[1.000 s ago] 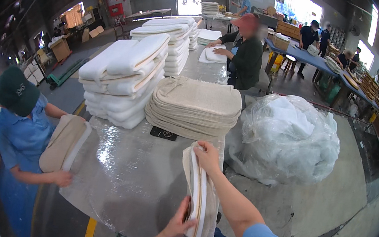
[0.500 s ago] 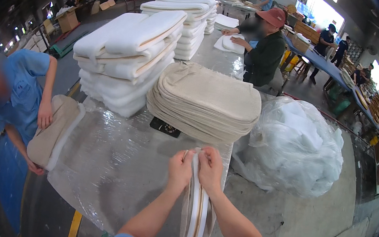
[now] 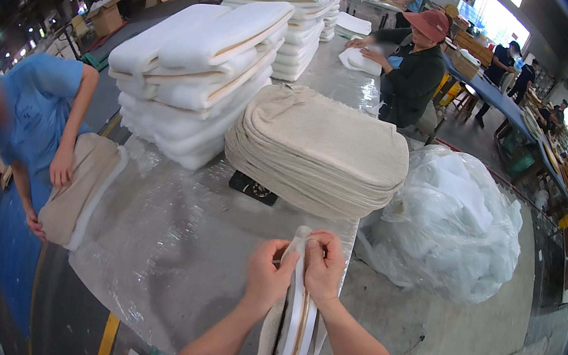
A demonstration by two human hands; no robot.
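From here I see the left hand [image 3: 269, 274] and the right hand [image 3: 324, 267] pinching the far end of a beige-and-white cushion [image 3: 306, 329], its length running back from between them; beyond both, a beige fabric stack [image 3: 324, 136] sits on the worktop [image 3: 161, 255].

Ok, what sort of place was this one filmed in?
Probably a factory or workshop floor for padded fabric goods, judging by the tall stacks of folded white padding, the pile of rounded beige fabric pieces, and the people in dark clothes at a long blue-topped table.
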